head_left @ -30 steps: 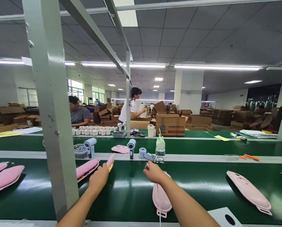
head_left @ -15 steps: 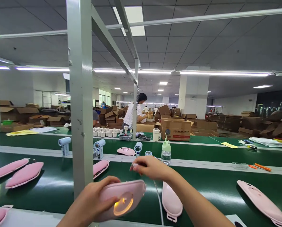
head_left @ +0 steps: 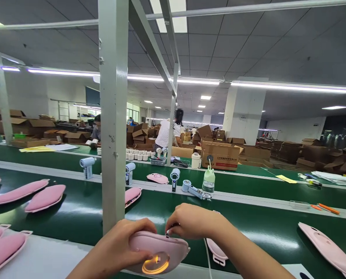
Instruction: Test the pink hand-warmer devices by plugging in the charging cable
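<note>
While the left hand has its fingers clamped around a pink casing, thumb over the near face, the right hand pinches a small metallic tip at that casing's upper edge. Whether the tip is fully seated cannot be told, so I would judge this contact begun rather than finished. A ring on the near face glows orange, which suggests the casing has power. Below the right hand hangs a white cable; its join to the tip is hidden.

Just beyond, partly behind the right forearm, lies another casing on the green table. Farther out, one more rests at the right and several at the left. None of these shows a glow, and no hand touches them; how many are finished cannot be told. Near the post, one casing has a dark gap along its edge, apparently not fully closed.
</note>
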Motion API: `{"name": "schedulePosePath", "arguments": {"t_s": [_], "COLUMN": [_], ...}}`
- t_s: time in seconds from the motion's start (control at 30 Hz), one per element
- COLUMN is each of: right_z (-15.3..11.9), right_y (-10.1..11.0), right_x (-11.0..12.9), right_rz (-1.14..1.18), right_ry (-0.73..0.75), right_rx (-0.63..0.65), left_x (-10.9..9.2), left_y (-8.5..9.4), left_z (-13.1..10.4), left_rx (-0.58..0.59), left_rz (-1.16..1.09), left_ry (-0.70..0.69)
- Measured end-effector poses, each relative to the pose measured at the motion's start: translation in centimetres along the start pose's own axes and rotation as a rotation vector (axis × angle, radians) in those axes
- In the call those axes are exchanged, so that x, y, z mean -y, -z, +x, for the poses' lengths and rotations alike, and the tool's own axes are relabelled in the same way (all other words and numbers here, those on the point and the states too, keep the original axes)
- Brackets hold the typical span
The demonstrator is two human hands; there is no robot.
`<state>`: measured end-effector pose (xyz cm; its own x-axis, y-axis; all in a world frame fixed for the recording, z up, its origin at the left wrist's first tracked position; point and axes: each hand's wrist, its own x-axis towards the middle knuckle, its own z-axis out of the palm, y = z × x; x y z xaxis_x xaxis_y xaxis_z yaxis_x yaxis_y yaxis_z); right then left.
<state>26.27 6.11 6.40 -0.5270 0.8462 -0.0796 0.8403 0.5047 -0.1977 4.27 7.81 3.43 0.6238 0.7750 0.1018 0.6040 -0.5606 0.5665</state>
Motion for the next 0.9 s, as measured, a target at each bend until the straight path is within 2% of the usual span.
{"name": "schedulePosePath", "arguments": {"t_s": [0.23, 0.6, 0.9], "right_z": [-0.3, -0.2, 0.8], "right_y": [0.7, -0.3, -3.2], "right_x": [-0.2, 0.4, -0.1], "right_rz": [0.042, -0.107, -0.118], "right_ry": [0.053, -0.027, -0.060], "right_rx": [0.002, 0.042, 0.140], "left_x": [1.4, 0.7, 0.6], "left_y": [0.0, -0.3, -1.9], "left_z": [0.1, 0.4, 1.4], "left_rx": [-0.036, 0.009, 0.121], "left_rz": [-0.027, -0.009, 0.069], "left_ry": [-0.006, -0.012, -0.072]}}
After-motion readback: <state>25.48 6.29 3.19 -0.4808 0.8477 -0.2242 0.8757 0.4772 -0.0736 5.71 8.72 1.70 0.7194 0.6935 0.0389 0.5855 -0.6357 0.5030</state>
